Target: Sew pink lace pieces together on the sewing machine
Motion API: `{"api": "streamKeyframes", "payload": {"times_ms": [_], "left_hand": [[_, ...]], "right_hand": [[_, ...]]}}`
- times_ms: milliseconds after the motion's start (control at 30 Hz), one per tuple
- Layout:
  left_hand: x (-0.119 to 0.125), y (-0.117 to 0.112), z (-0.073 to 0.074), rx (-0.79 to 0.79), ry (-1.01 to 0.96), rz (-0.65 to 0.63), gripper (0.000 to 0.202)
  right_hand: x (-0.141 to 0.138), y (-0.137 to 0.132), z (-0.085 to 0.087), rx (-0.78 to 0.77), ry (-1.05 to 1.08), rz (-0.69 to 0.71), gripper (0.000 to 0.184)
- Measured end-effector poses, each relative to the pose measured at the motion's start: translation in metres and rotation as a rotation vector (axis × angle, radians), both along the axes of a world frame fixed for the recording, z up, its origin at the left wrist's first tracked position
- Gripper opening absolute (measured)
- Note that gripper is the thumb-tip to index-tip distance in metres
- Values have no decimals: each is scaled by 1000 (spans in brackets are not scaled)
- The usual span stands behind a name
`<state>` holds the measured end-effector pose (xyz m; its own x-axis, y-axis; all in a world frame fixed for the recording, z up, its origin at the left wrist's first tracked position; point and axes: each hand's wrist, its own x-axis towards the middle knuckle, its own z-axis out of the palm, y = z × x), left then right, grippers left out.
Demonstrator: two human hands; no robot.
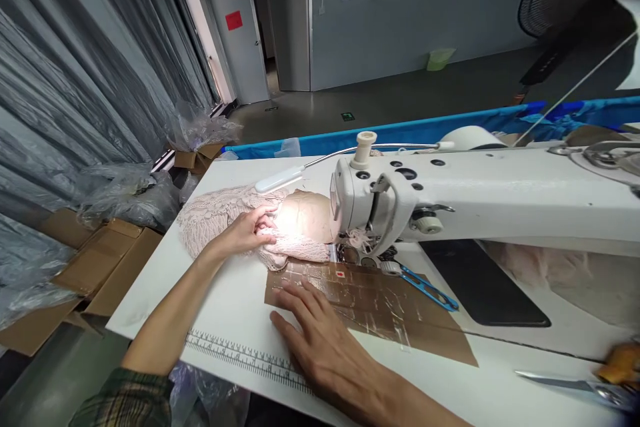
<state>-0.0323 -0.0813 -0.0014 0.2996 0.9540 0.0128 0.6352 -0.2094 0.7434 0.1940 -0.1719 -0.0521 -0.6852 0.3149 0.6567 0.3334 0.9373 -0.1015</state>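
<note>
Pale pink lace fabric (pixel 215 213) lies bunched on the white table, and one edge runs under the head of the sewing machine (pixel 360 200). My left hand (pixel 253 230) grips a fold of this fabric, thumb and fingers pinched round it. Flat over the brown taped sheet (pixel 370 300) rests my right hand (pixel 320 333), its fingers stretched out and a little apart, holding nothing. Its fingertips are just short of the fabric's near edge. A lamp (pixel 280 180) on a bent metal arm throws bright light on the cloth. The needle area is partly hidden.
Blue thread snips (pixel 427 285) lie beside the machine, near a black phone-like slab (pixel 485 283). Scissors (pixel 575 383) are at the right edge. A printed ruler (pixel 245 357) runs along the table's front. Cardboard boxes (pixel 117 273) and plastic bags stand on the floor to the left.
</note>
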Motion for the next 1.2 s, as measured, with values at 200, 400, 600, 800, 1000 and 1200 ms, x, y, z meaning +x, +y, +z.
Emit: {"api": "streamKeyframes", "payload": {"times_ms": [200,400,600,800,1000,1200], "left_hand": [[-3,2,-4,-2,-15,-14,63],[0,-2,1,-6,-90,-21,58],[0,-1,1,101,-3,-15,47],[45,-17,-13,629,272,-118,23],[73,-22,-47,675,418,-204,26],[50,-18,-27,491,355,-466,26]], "right_hand": [[62,16,2,-80,32,-130,26],[124,44,-12,-66,15,-616,36],[135,54,-26,-34,-120,-702,44],[121,54,-19,-77,18,-751,47],[118,36,-3,-706,241,-675,41],[101,17,2,-801,41,-574,31]]}}
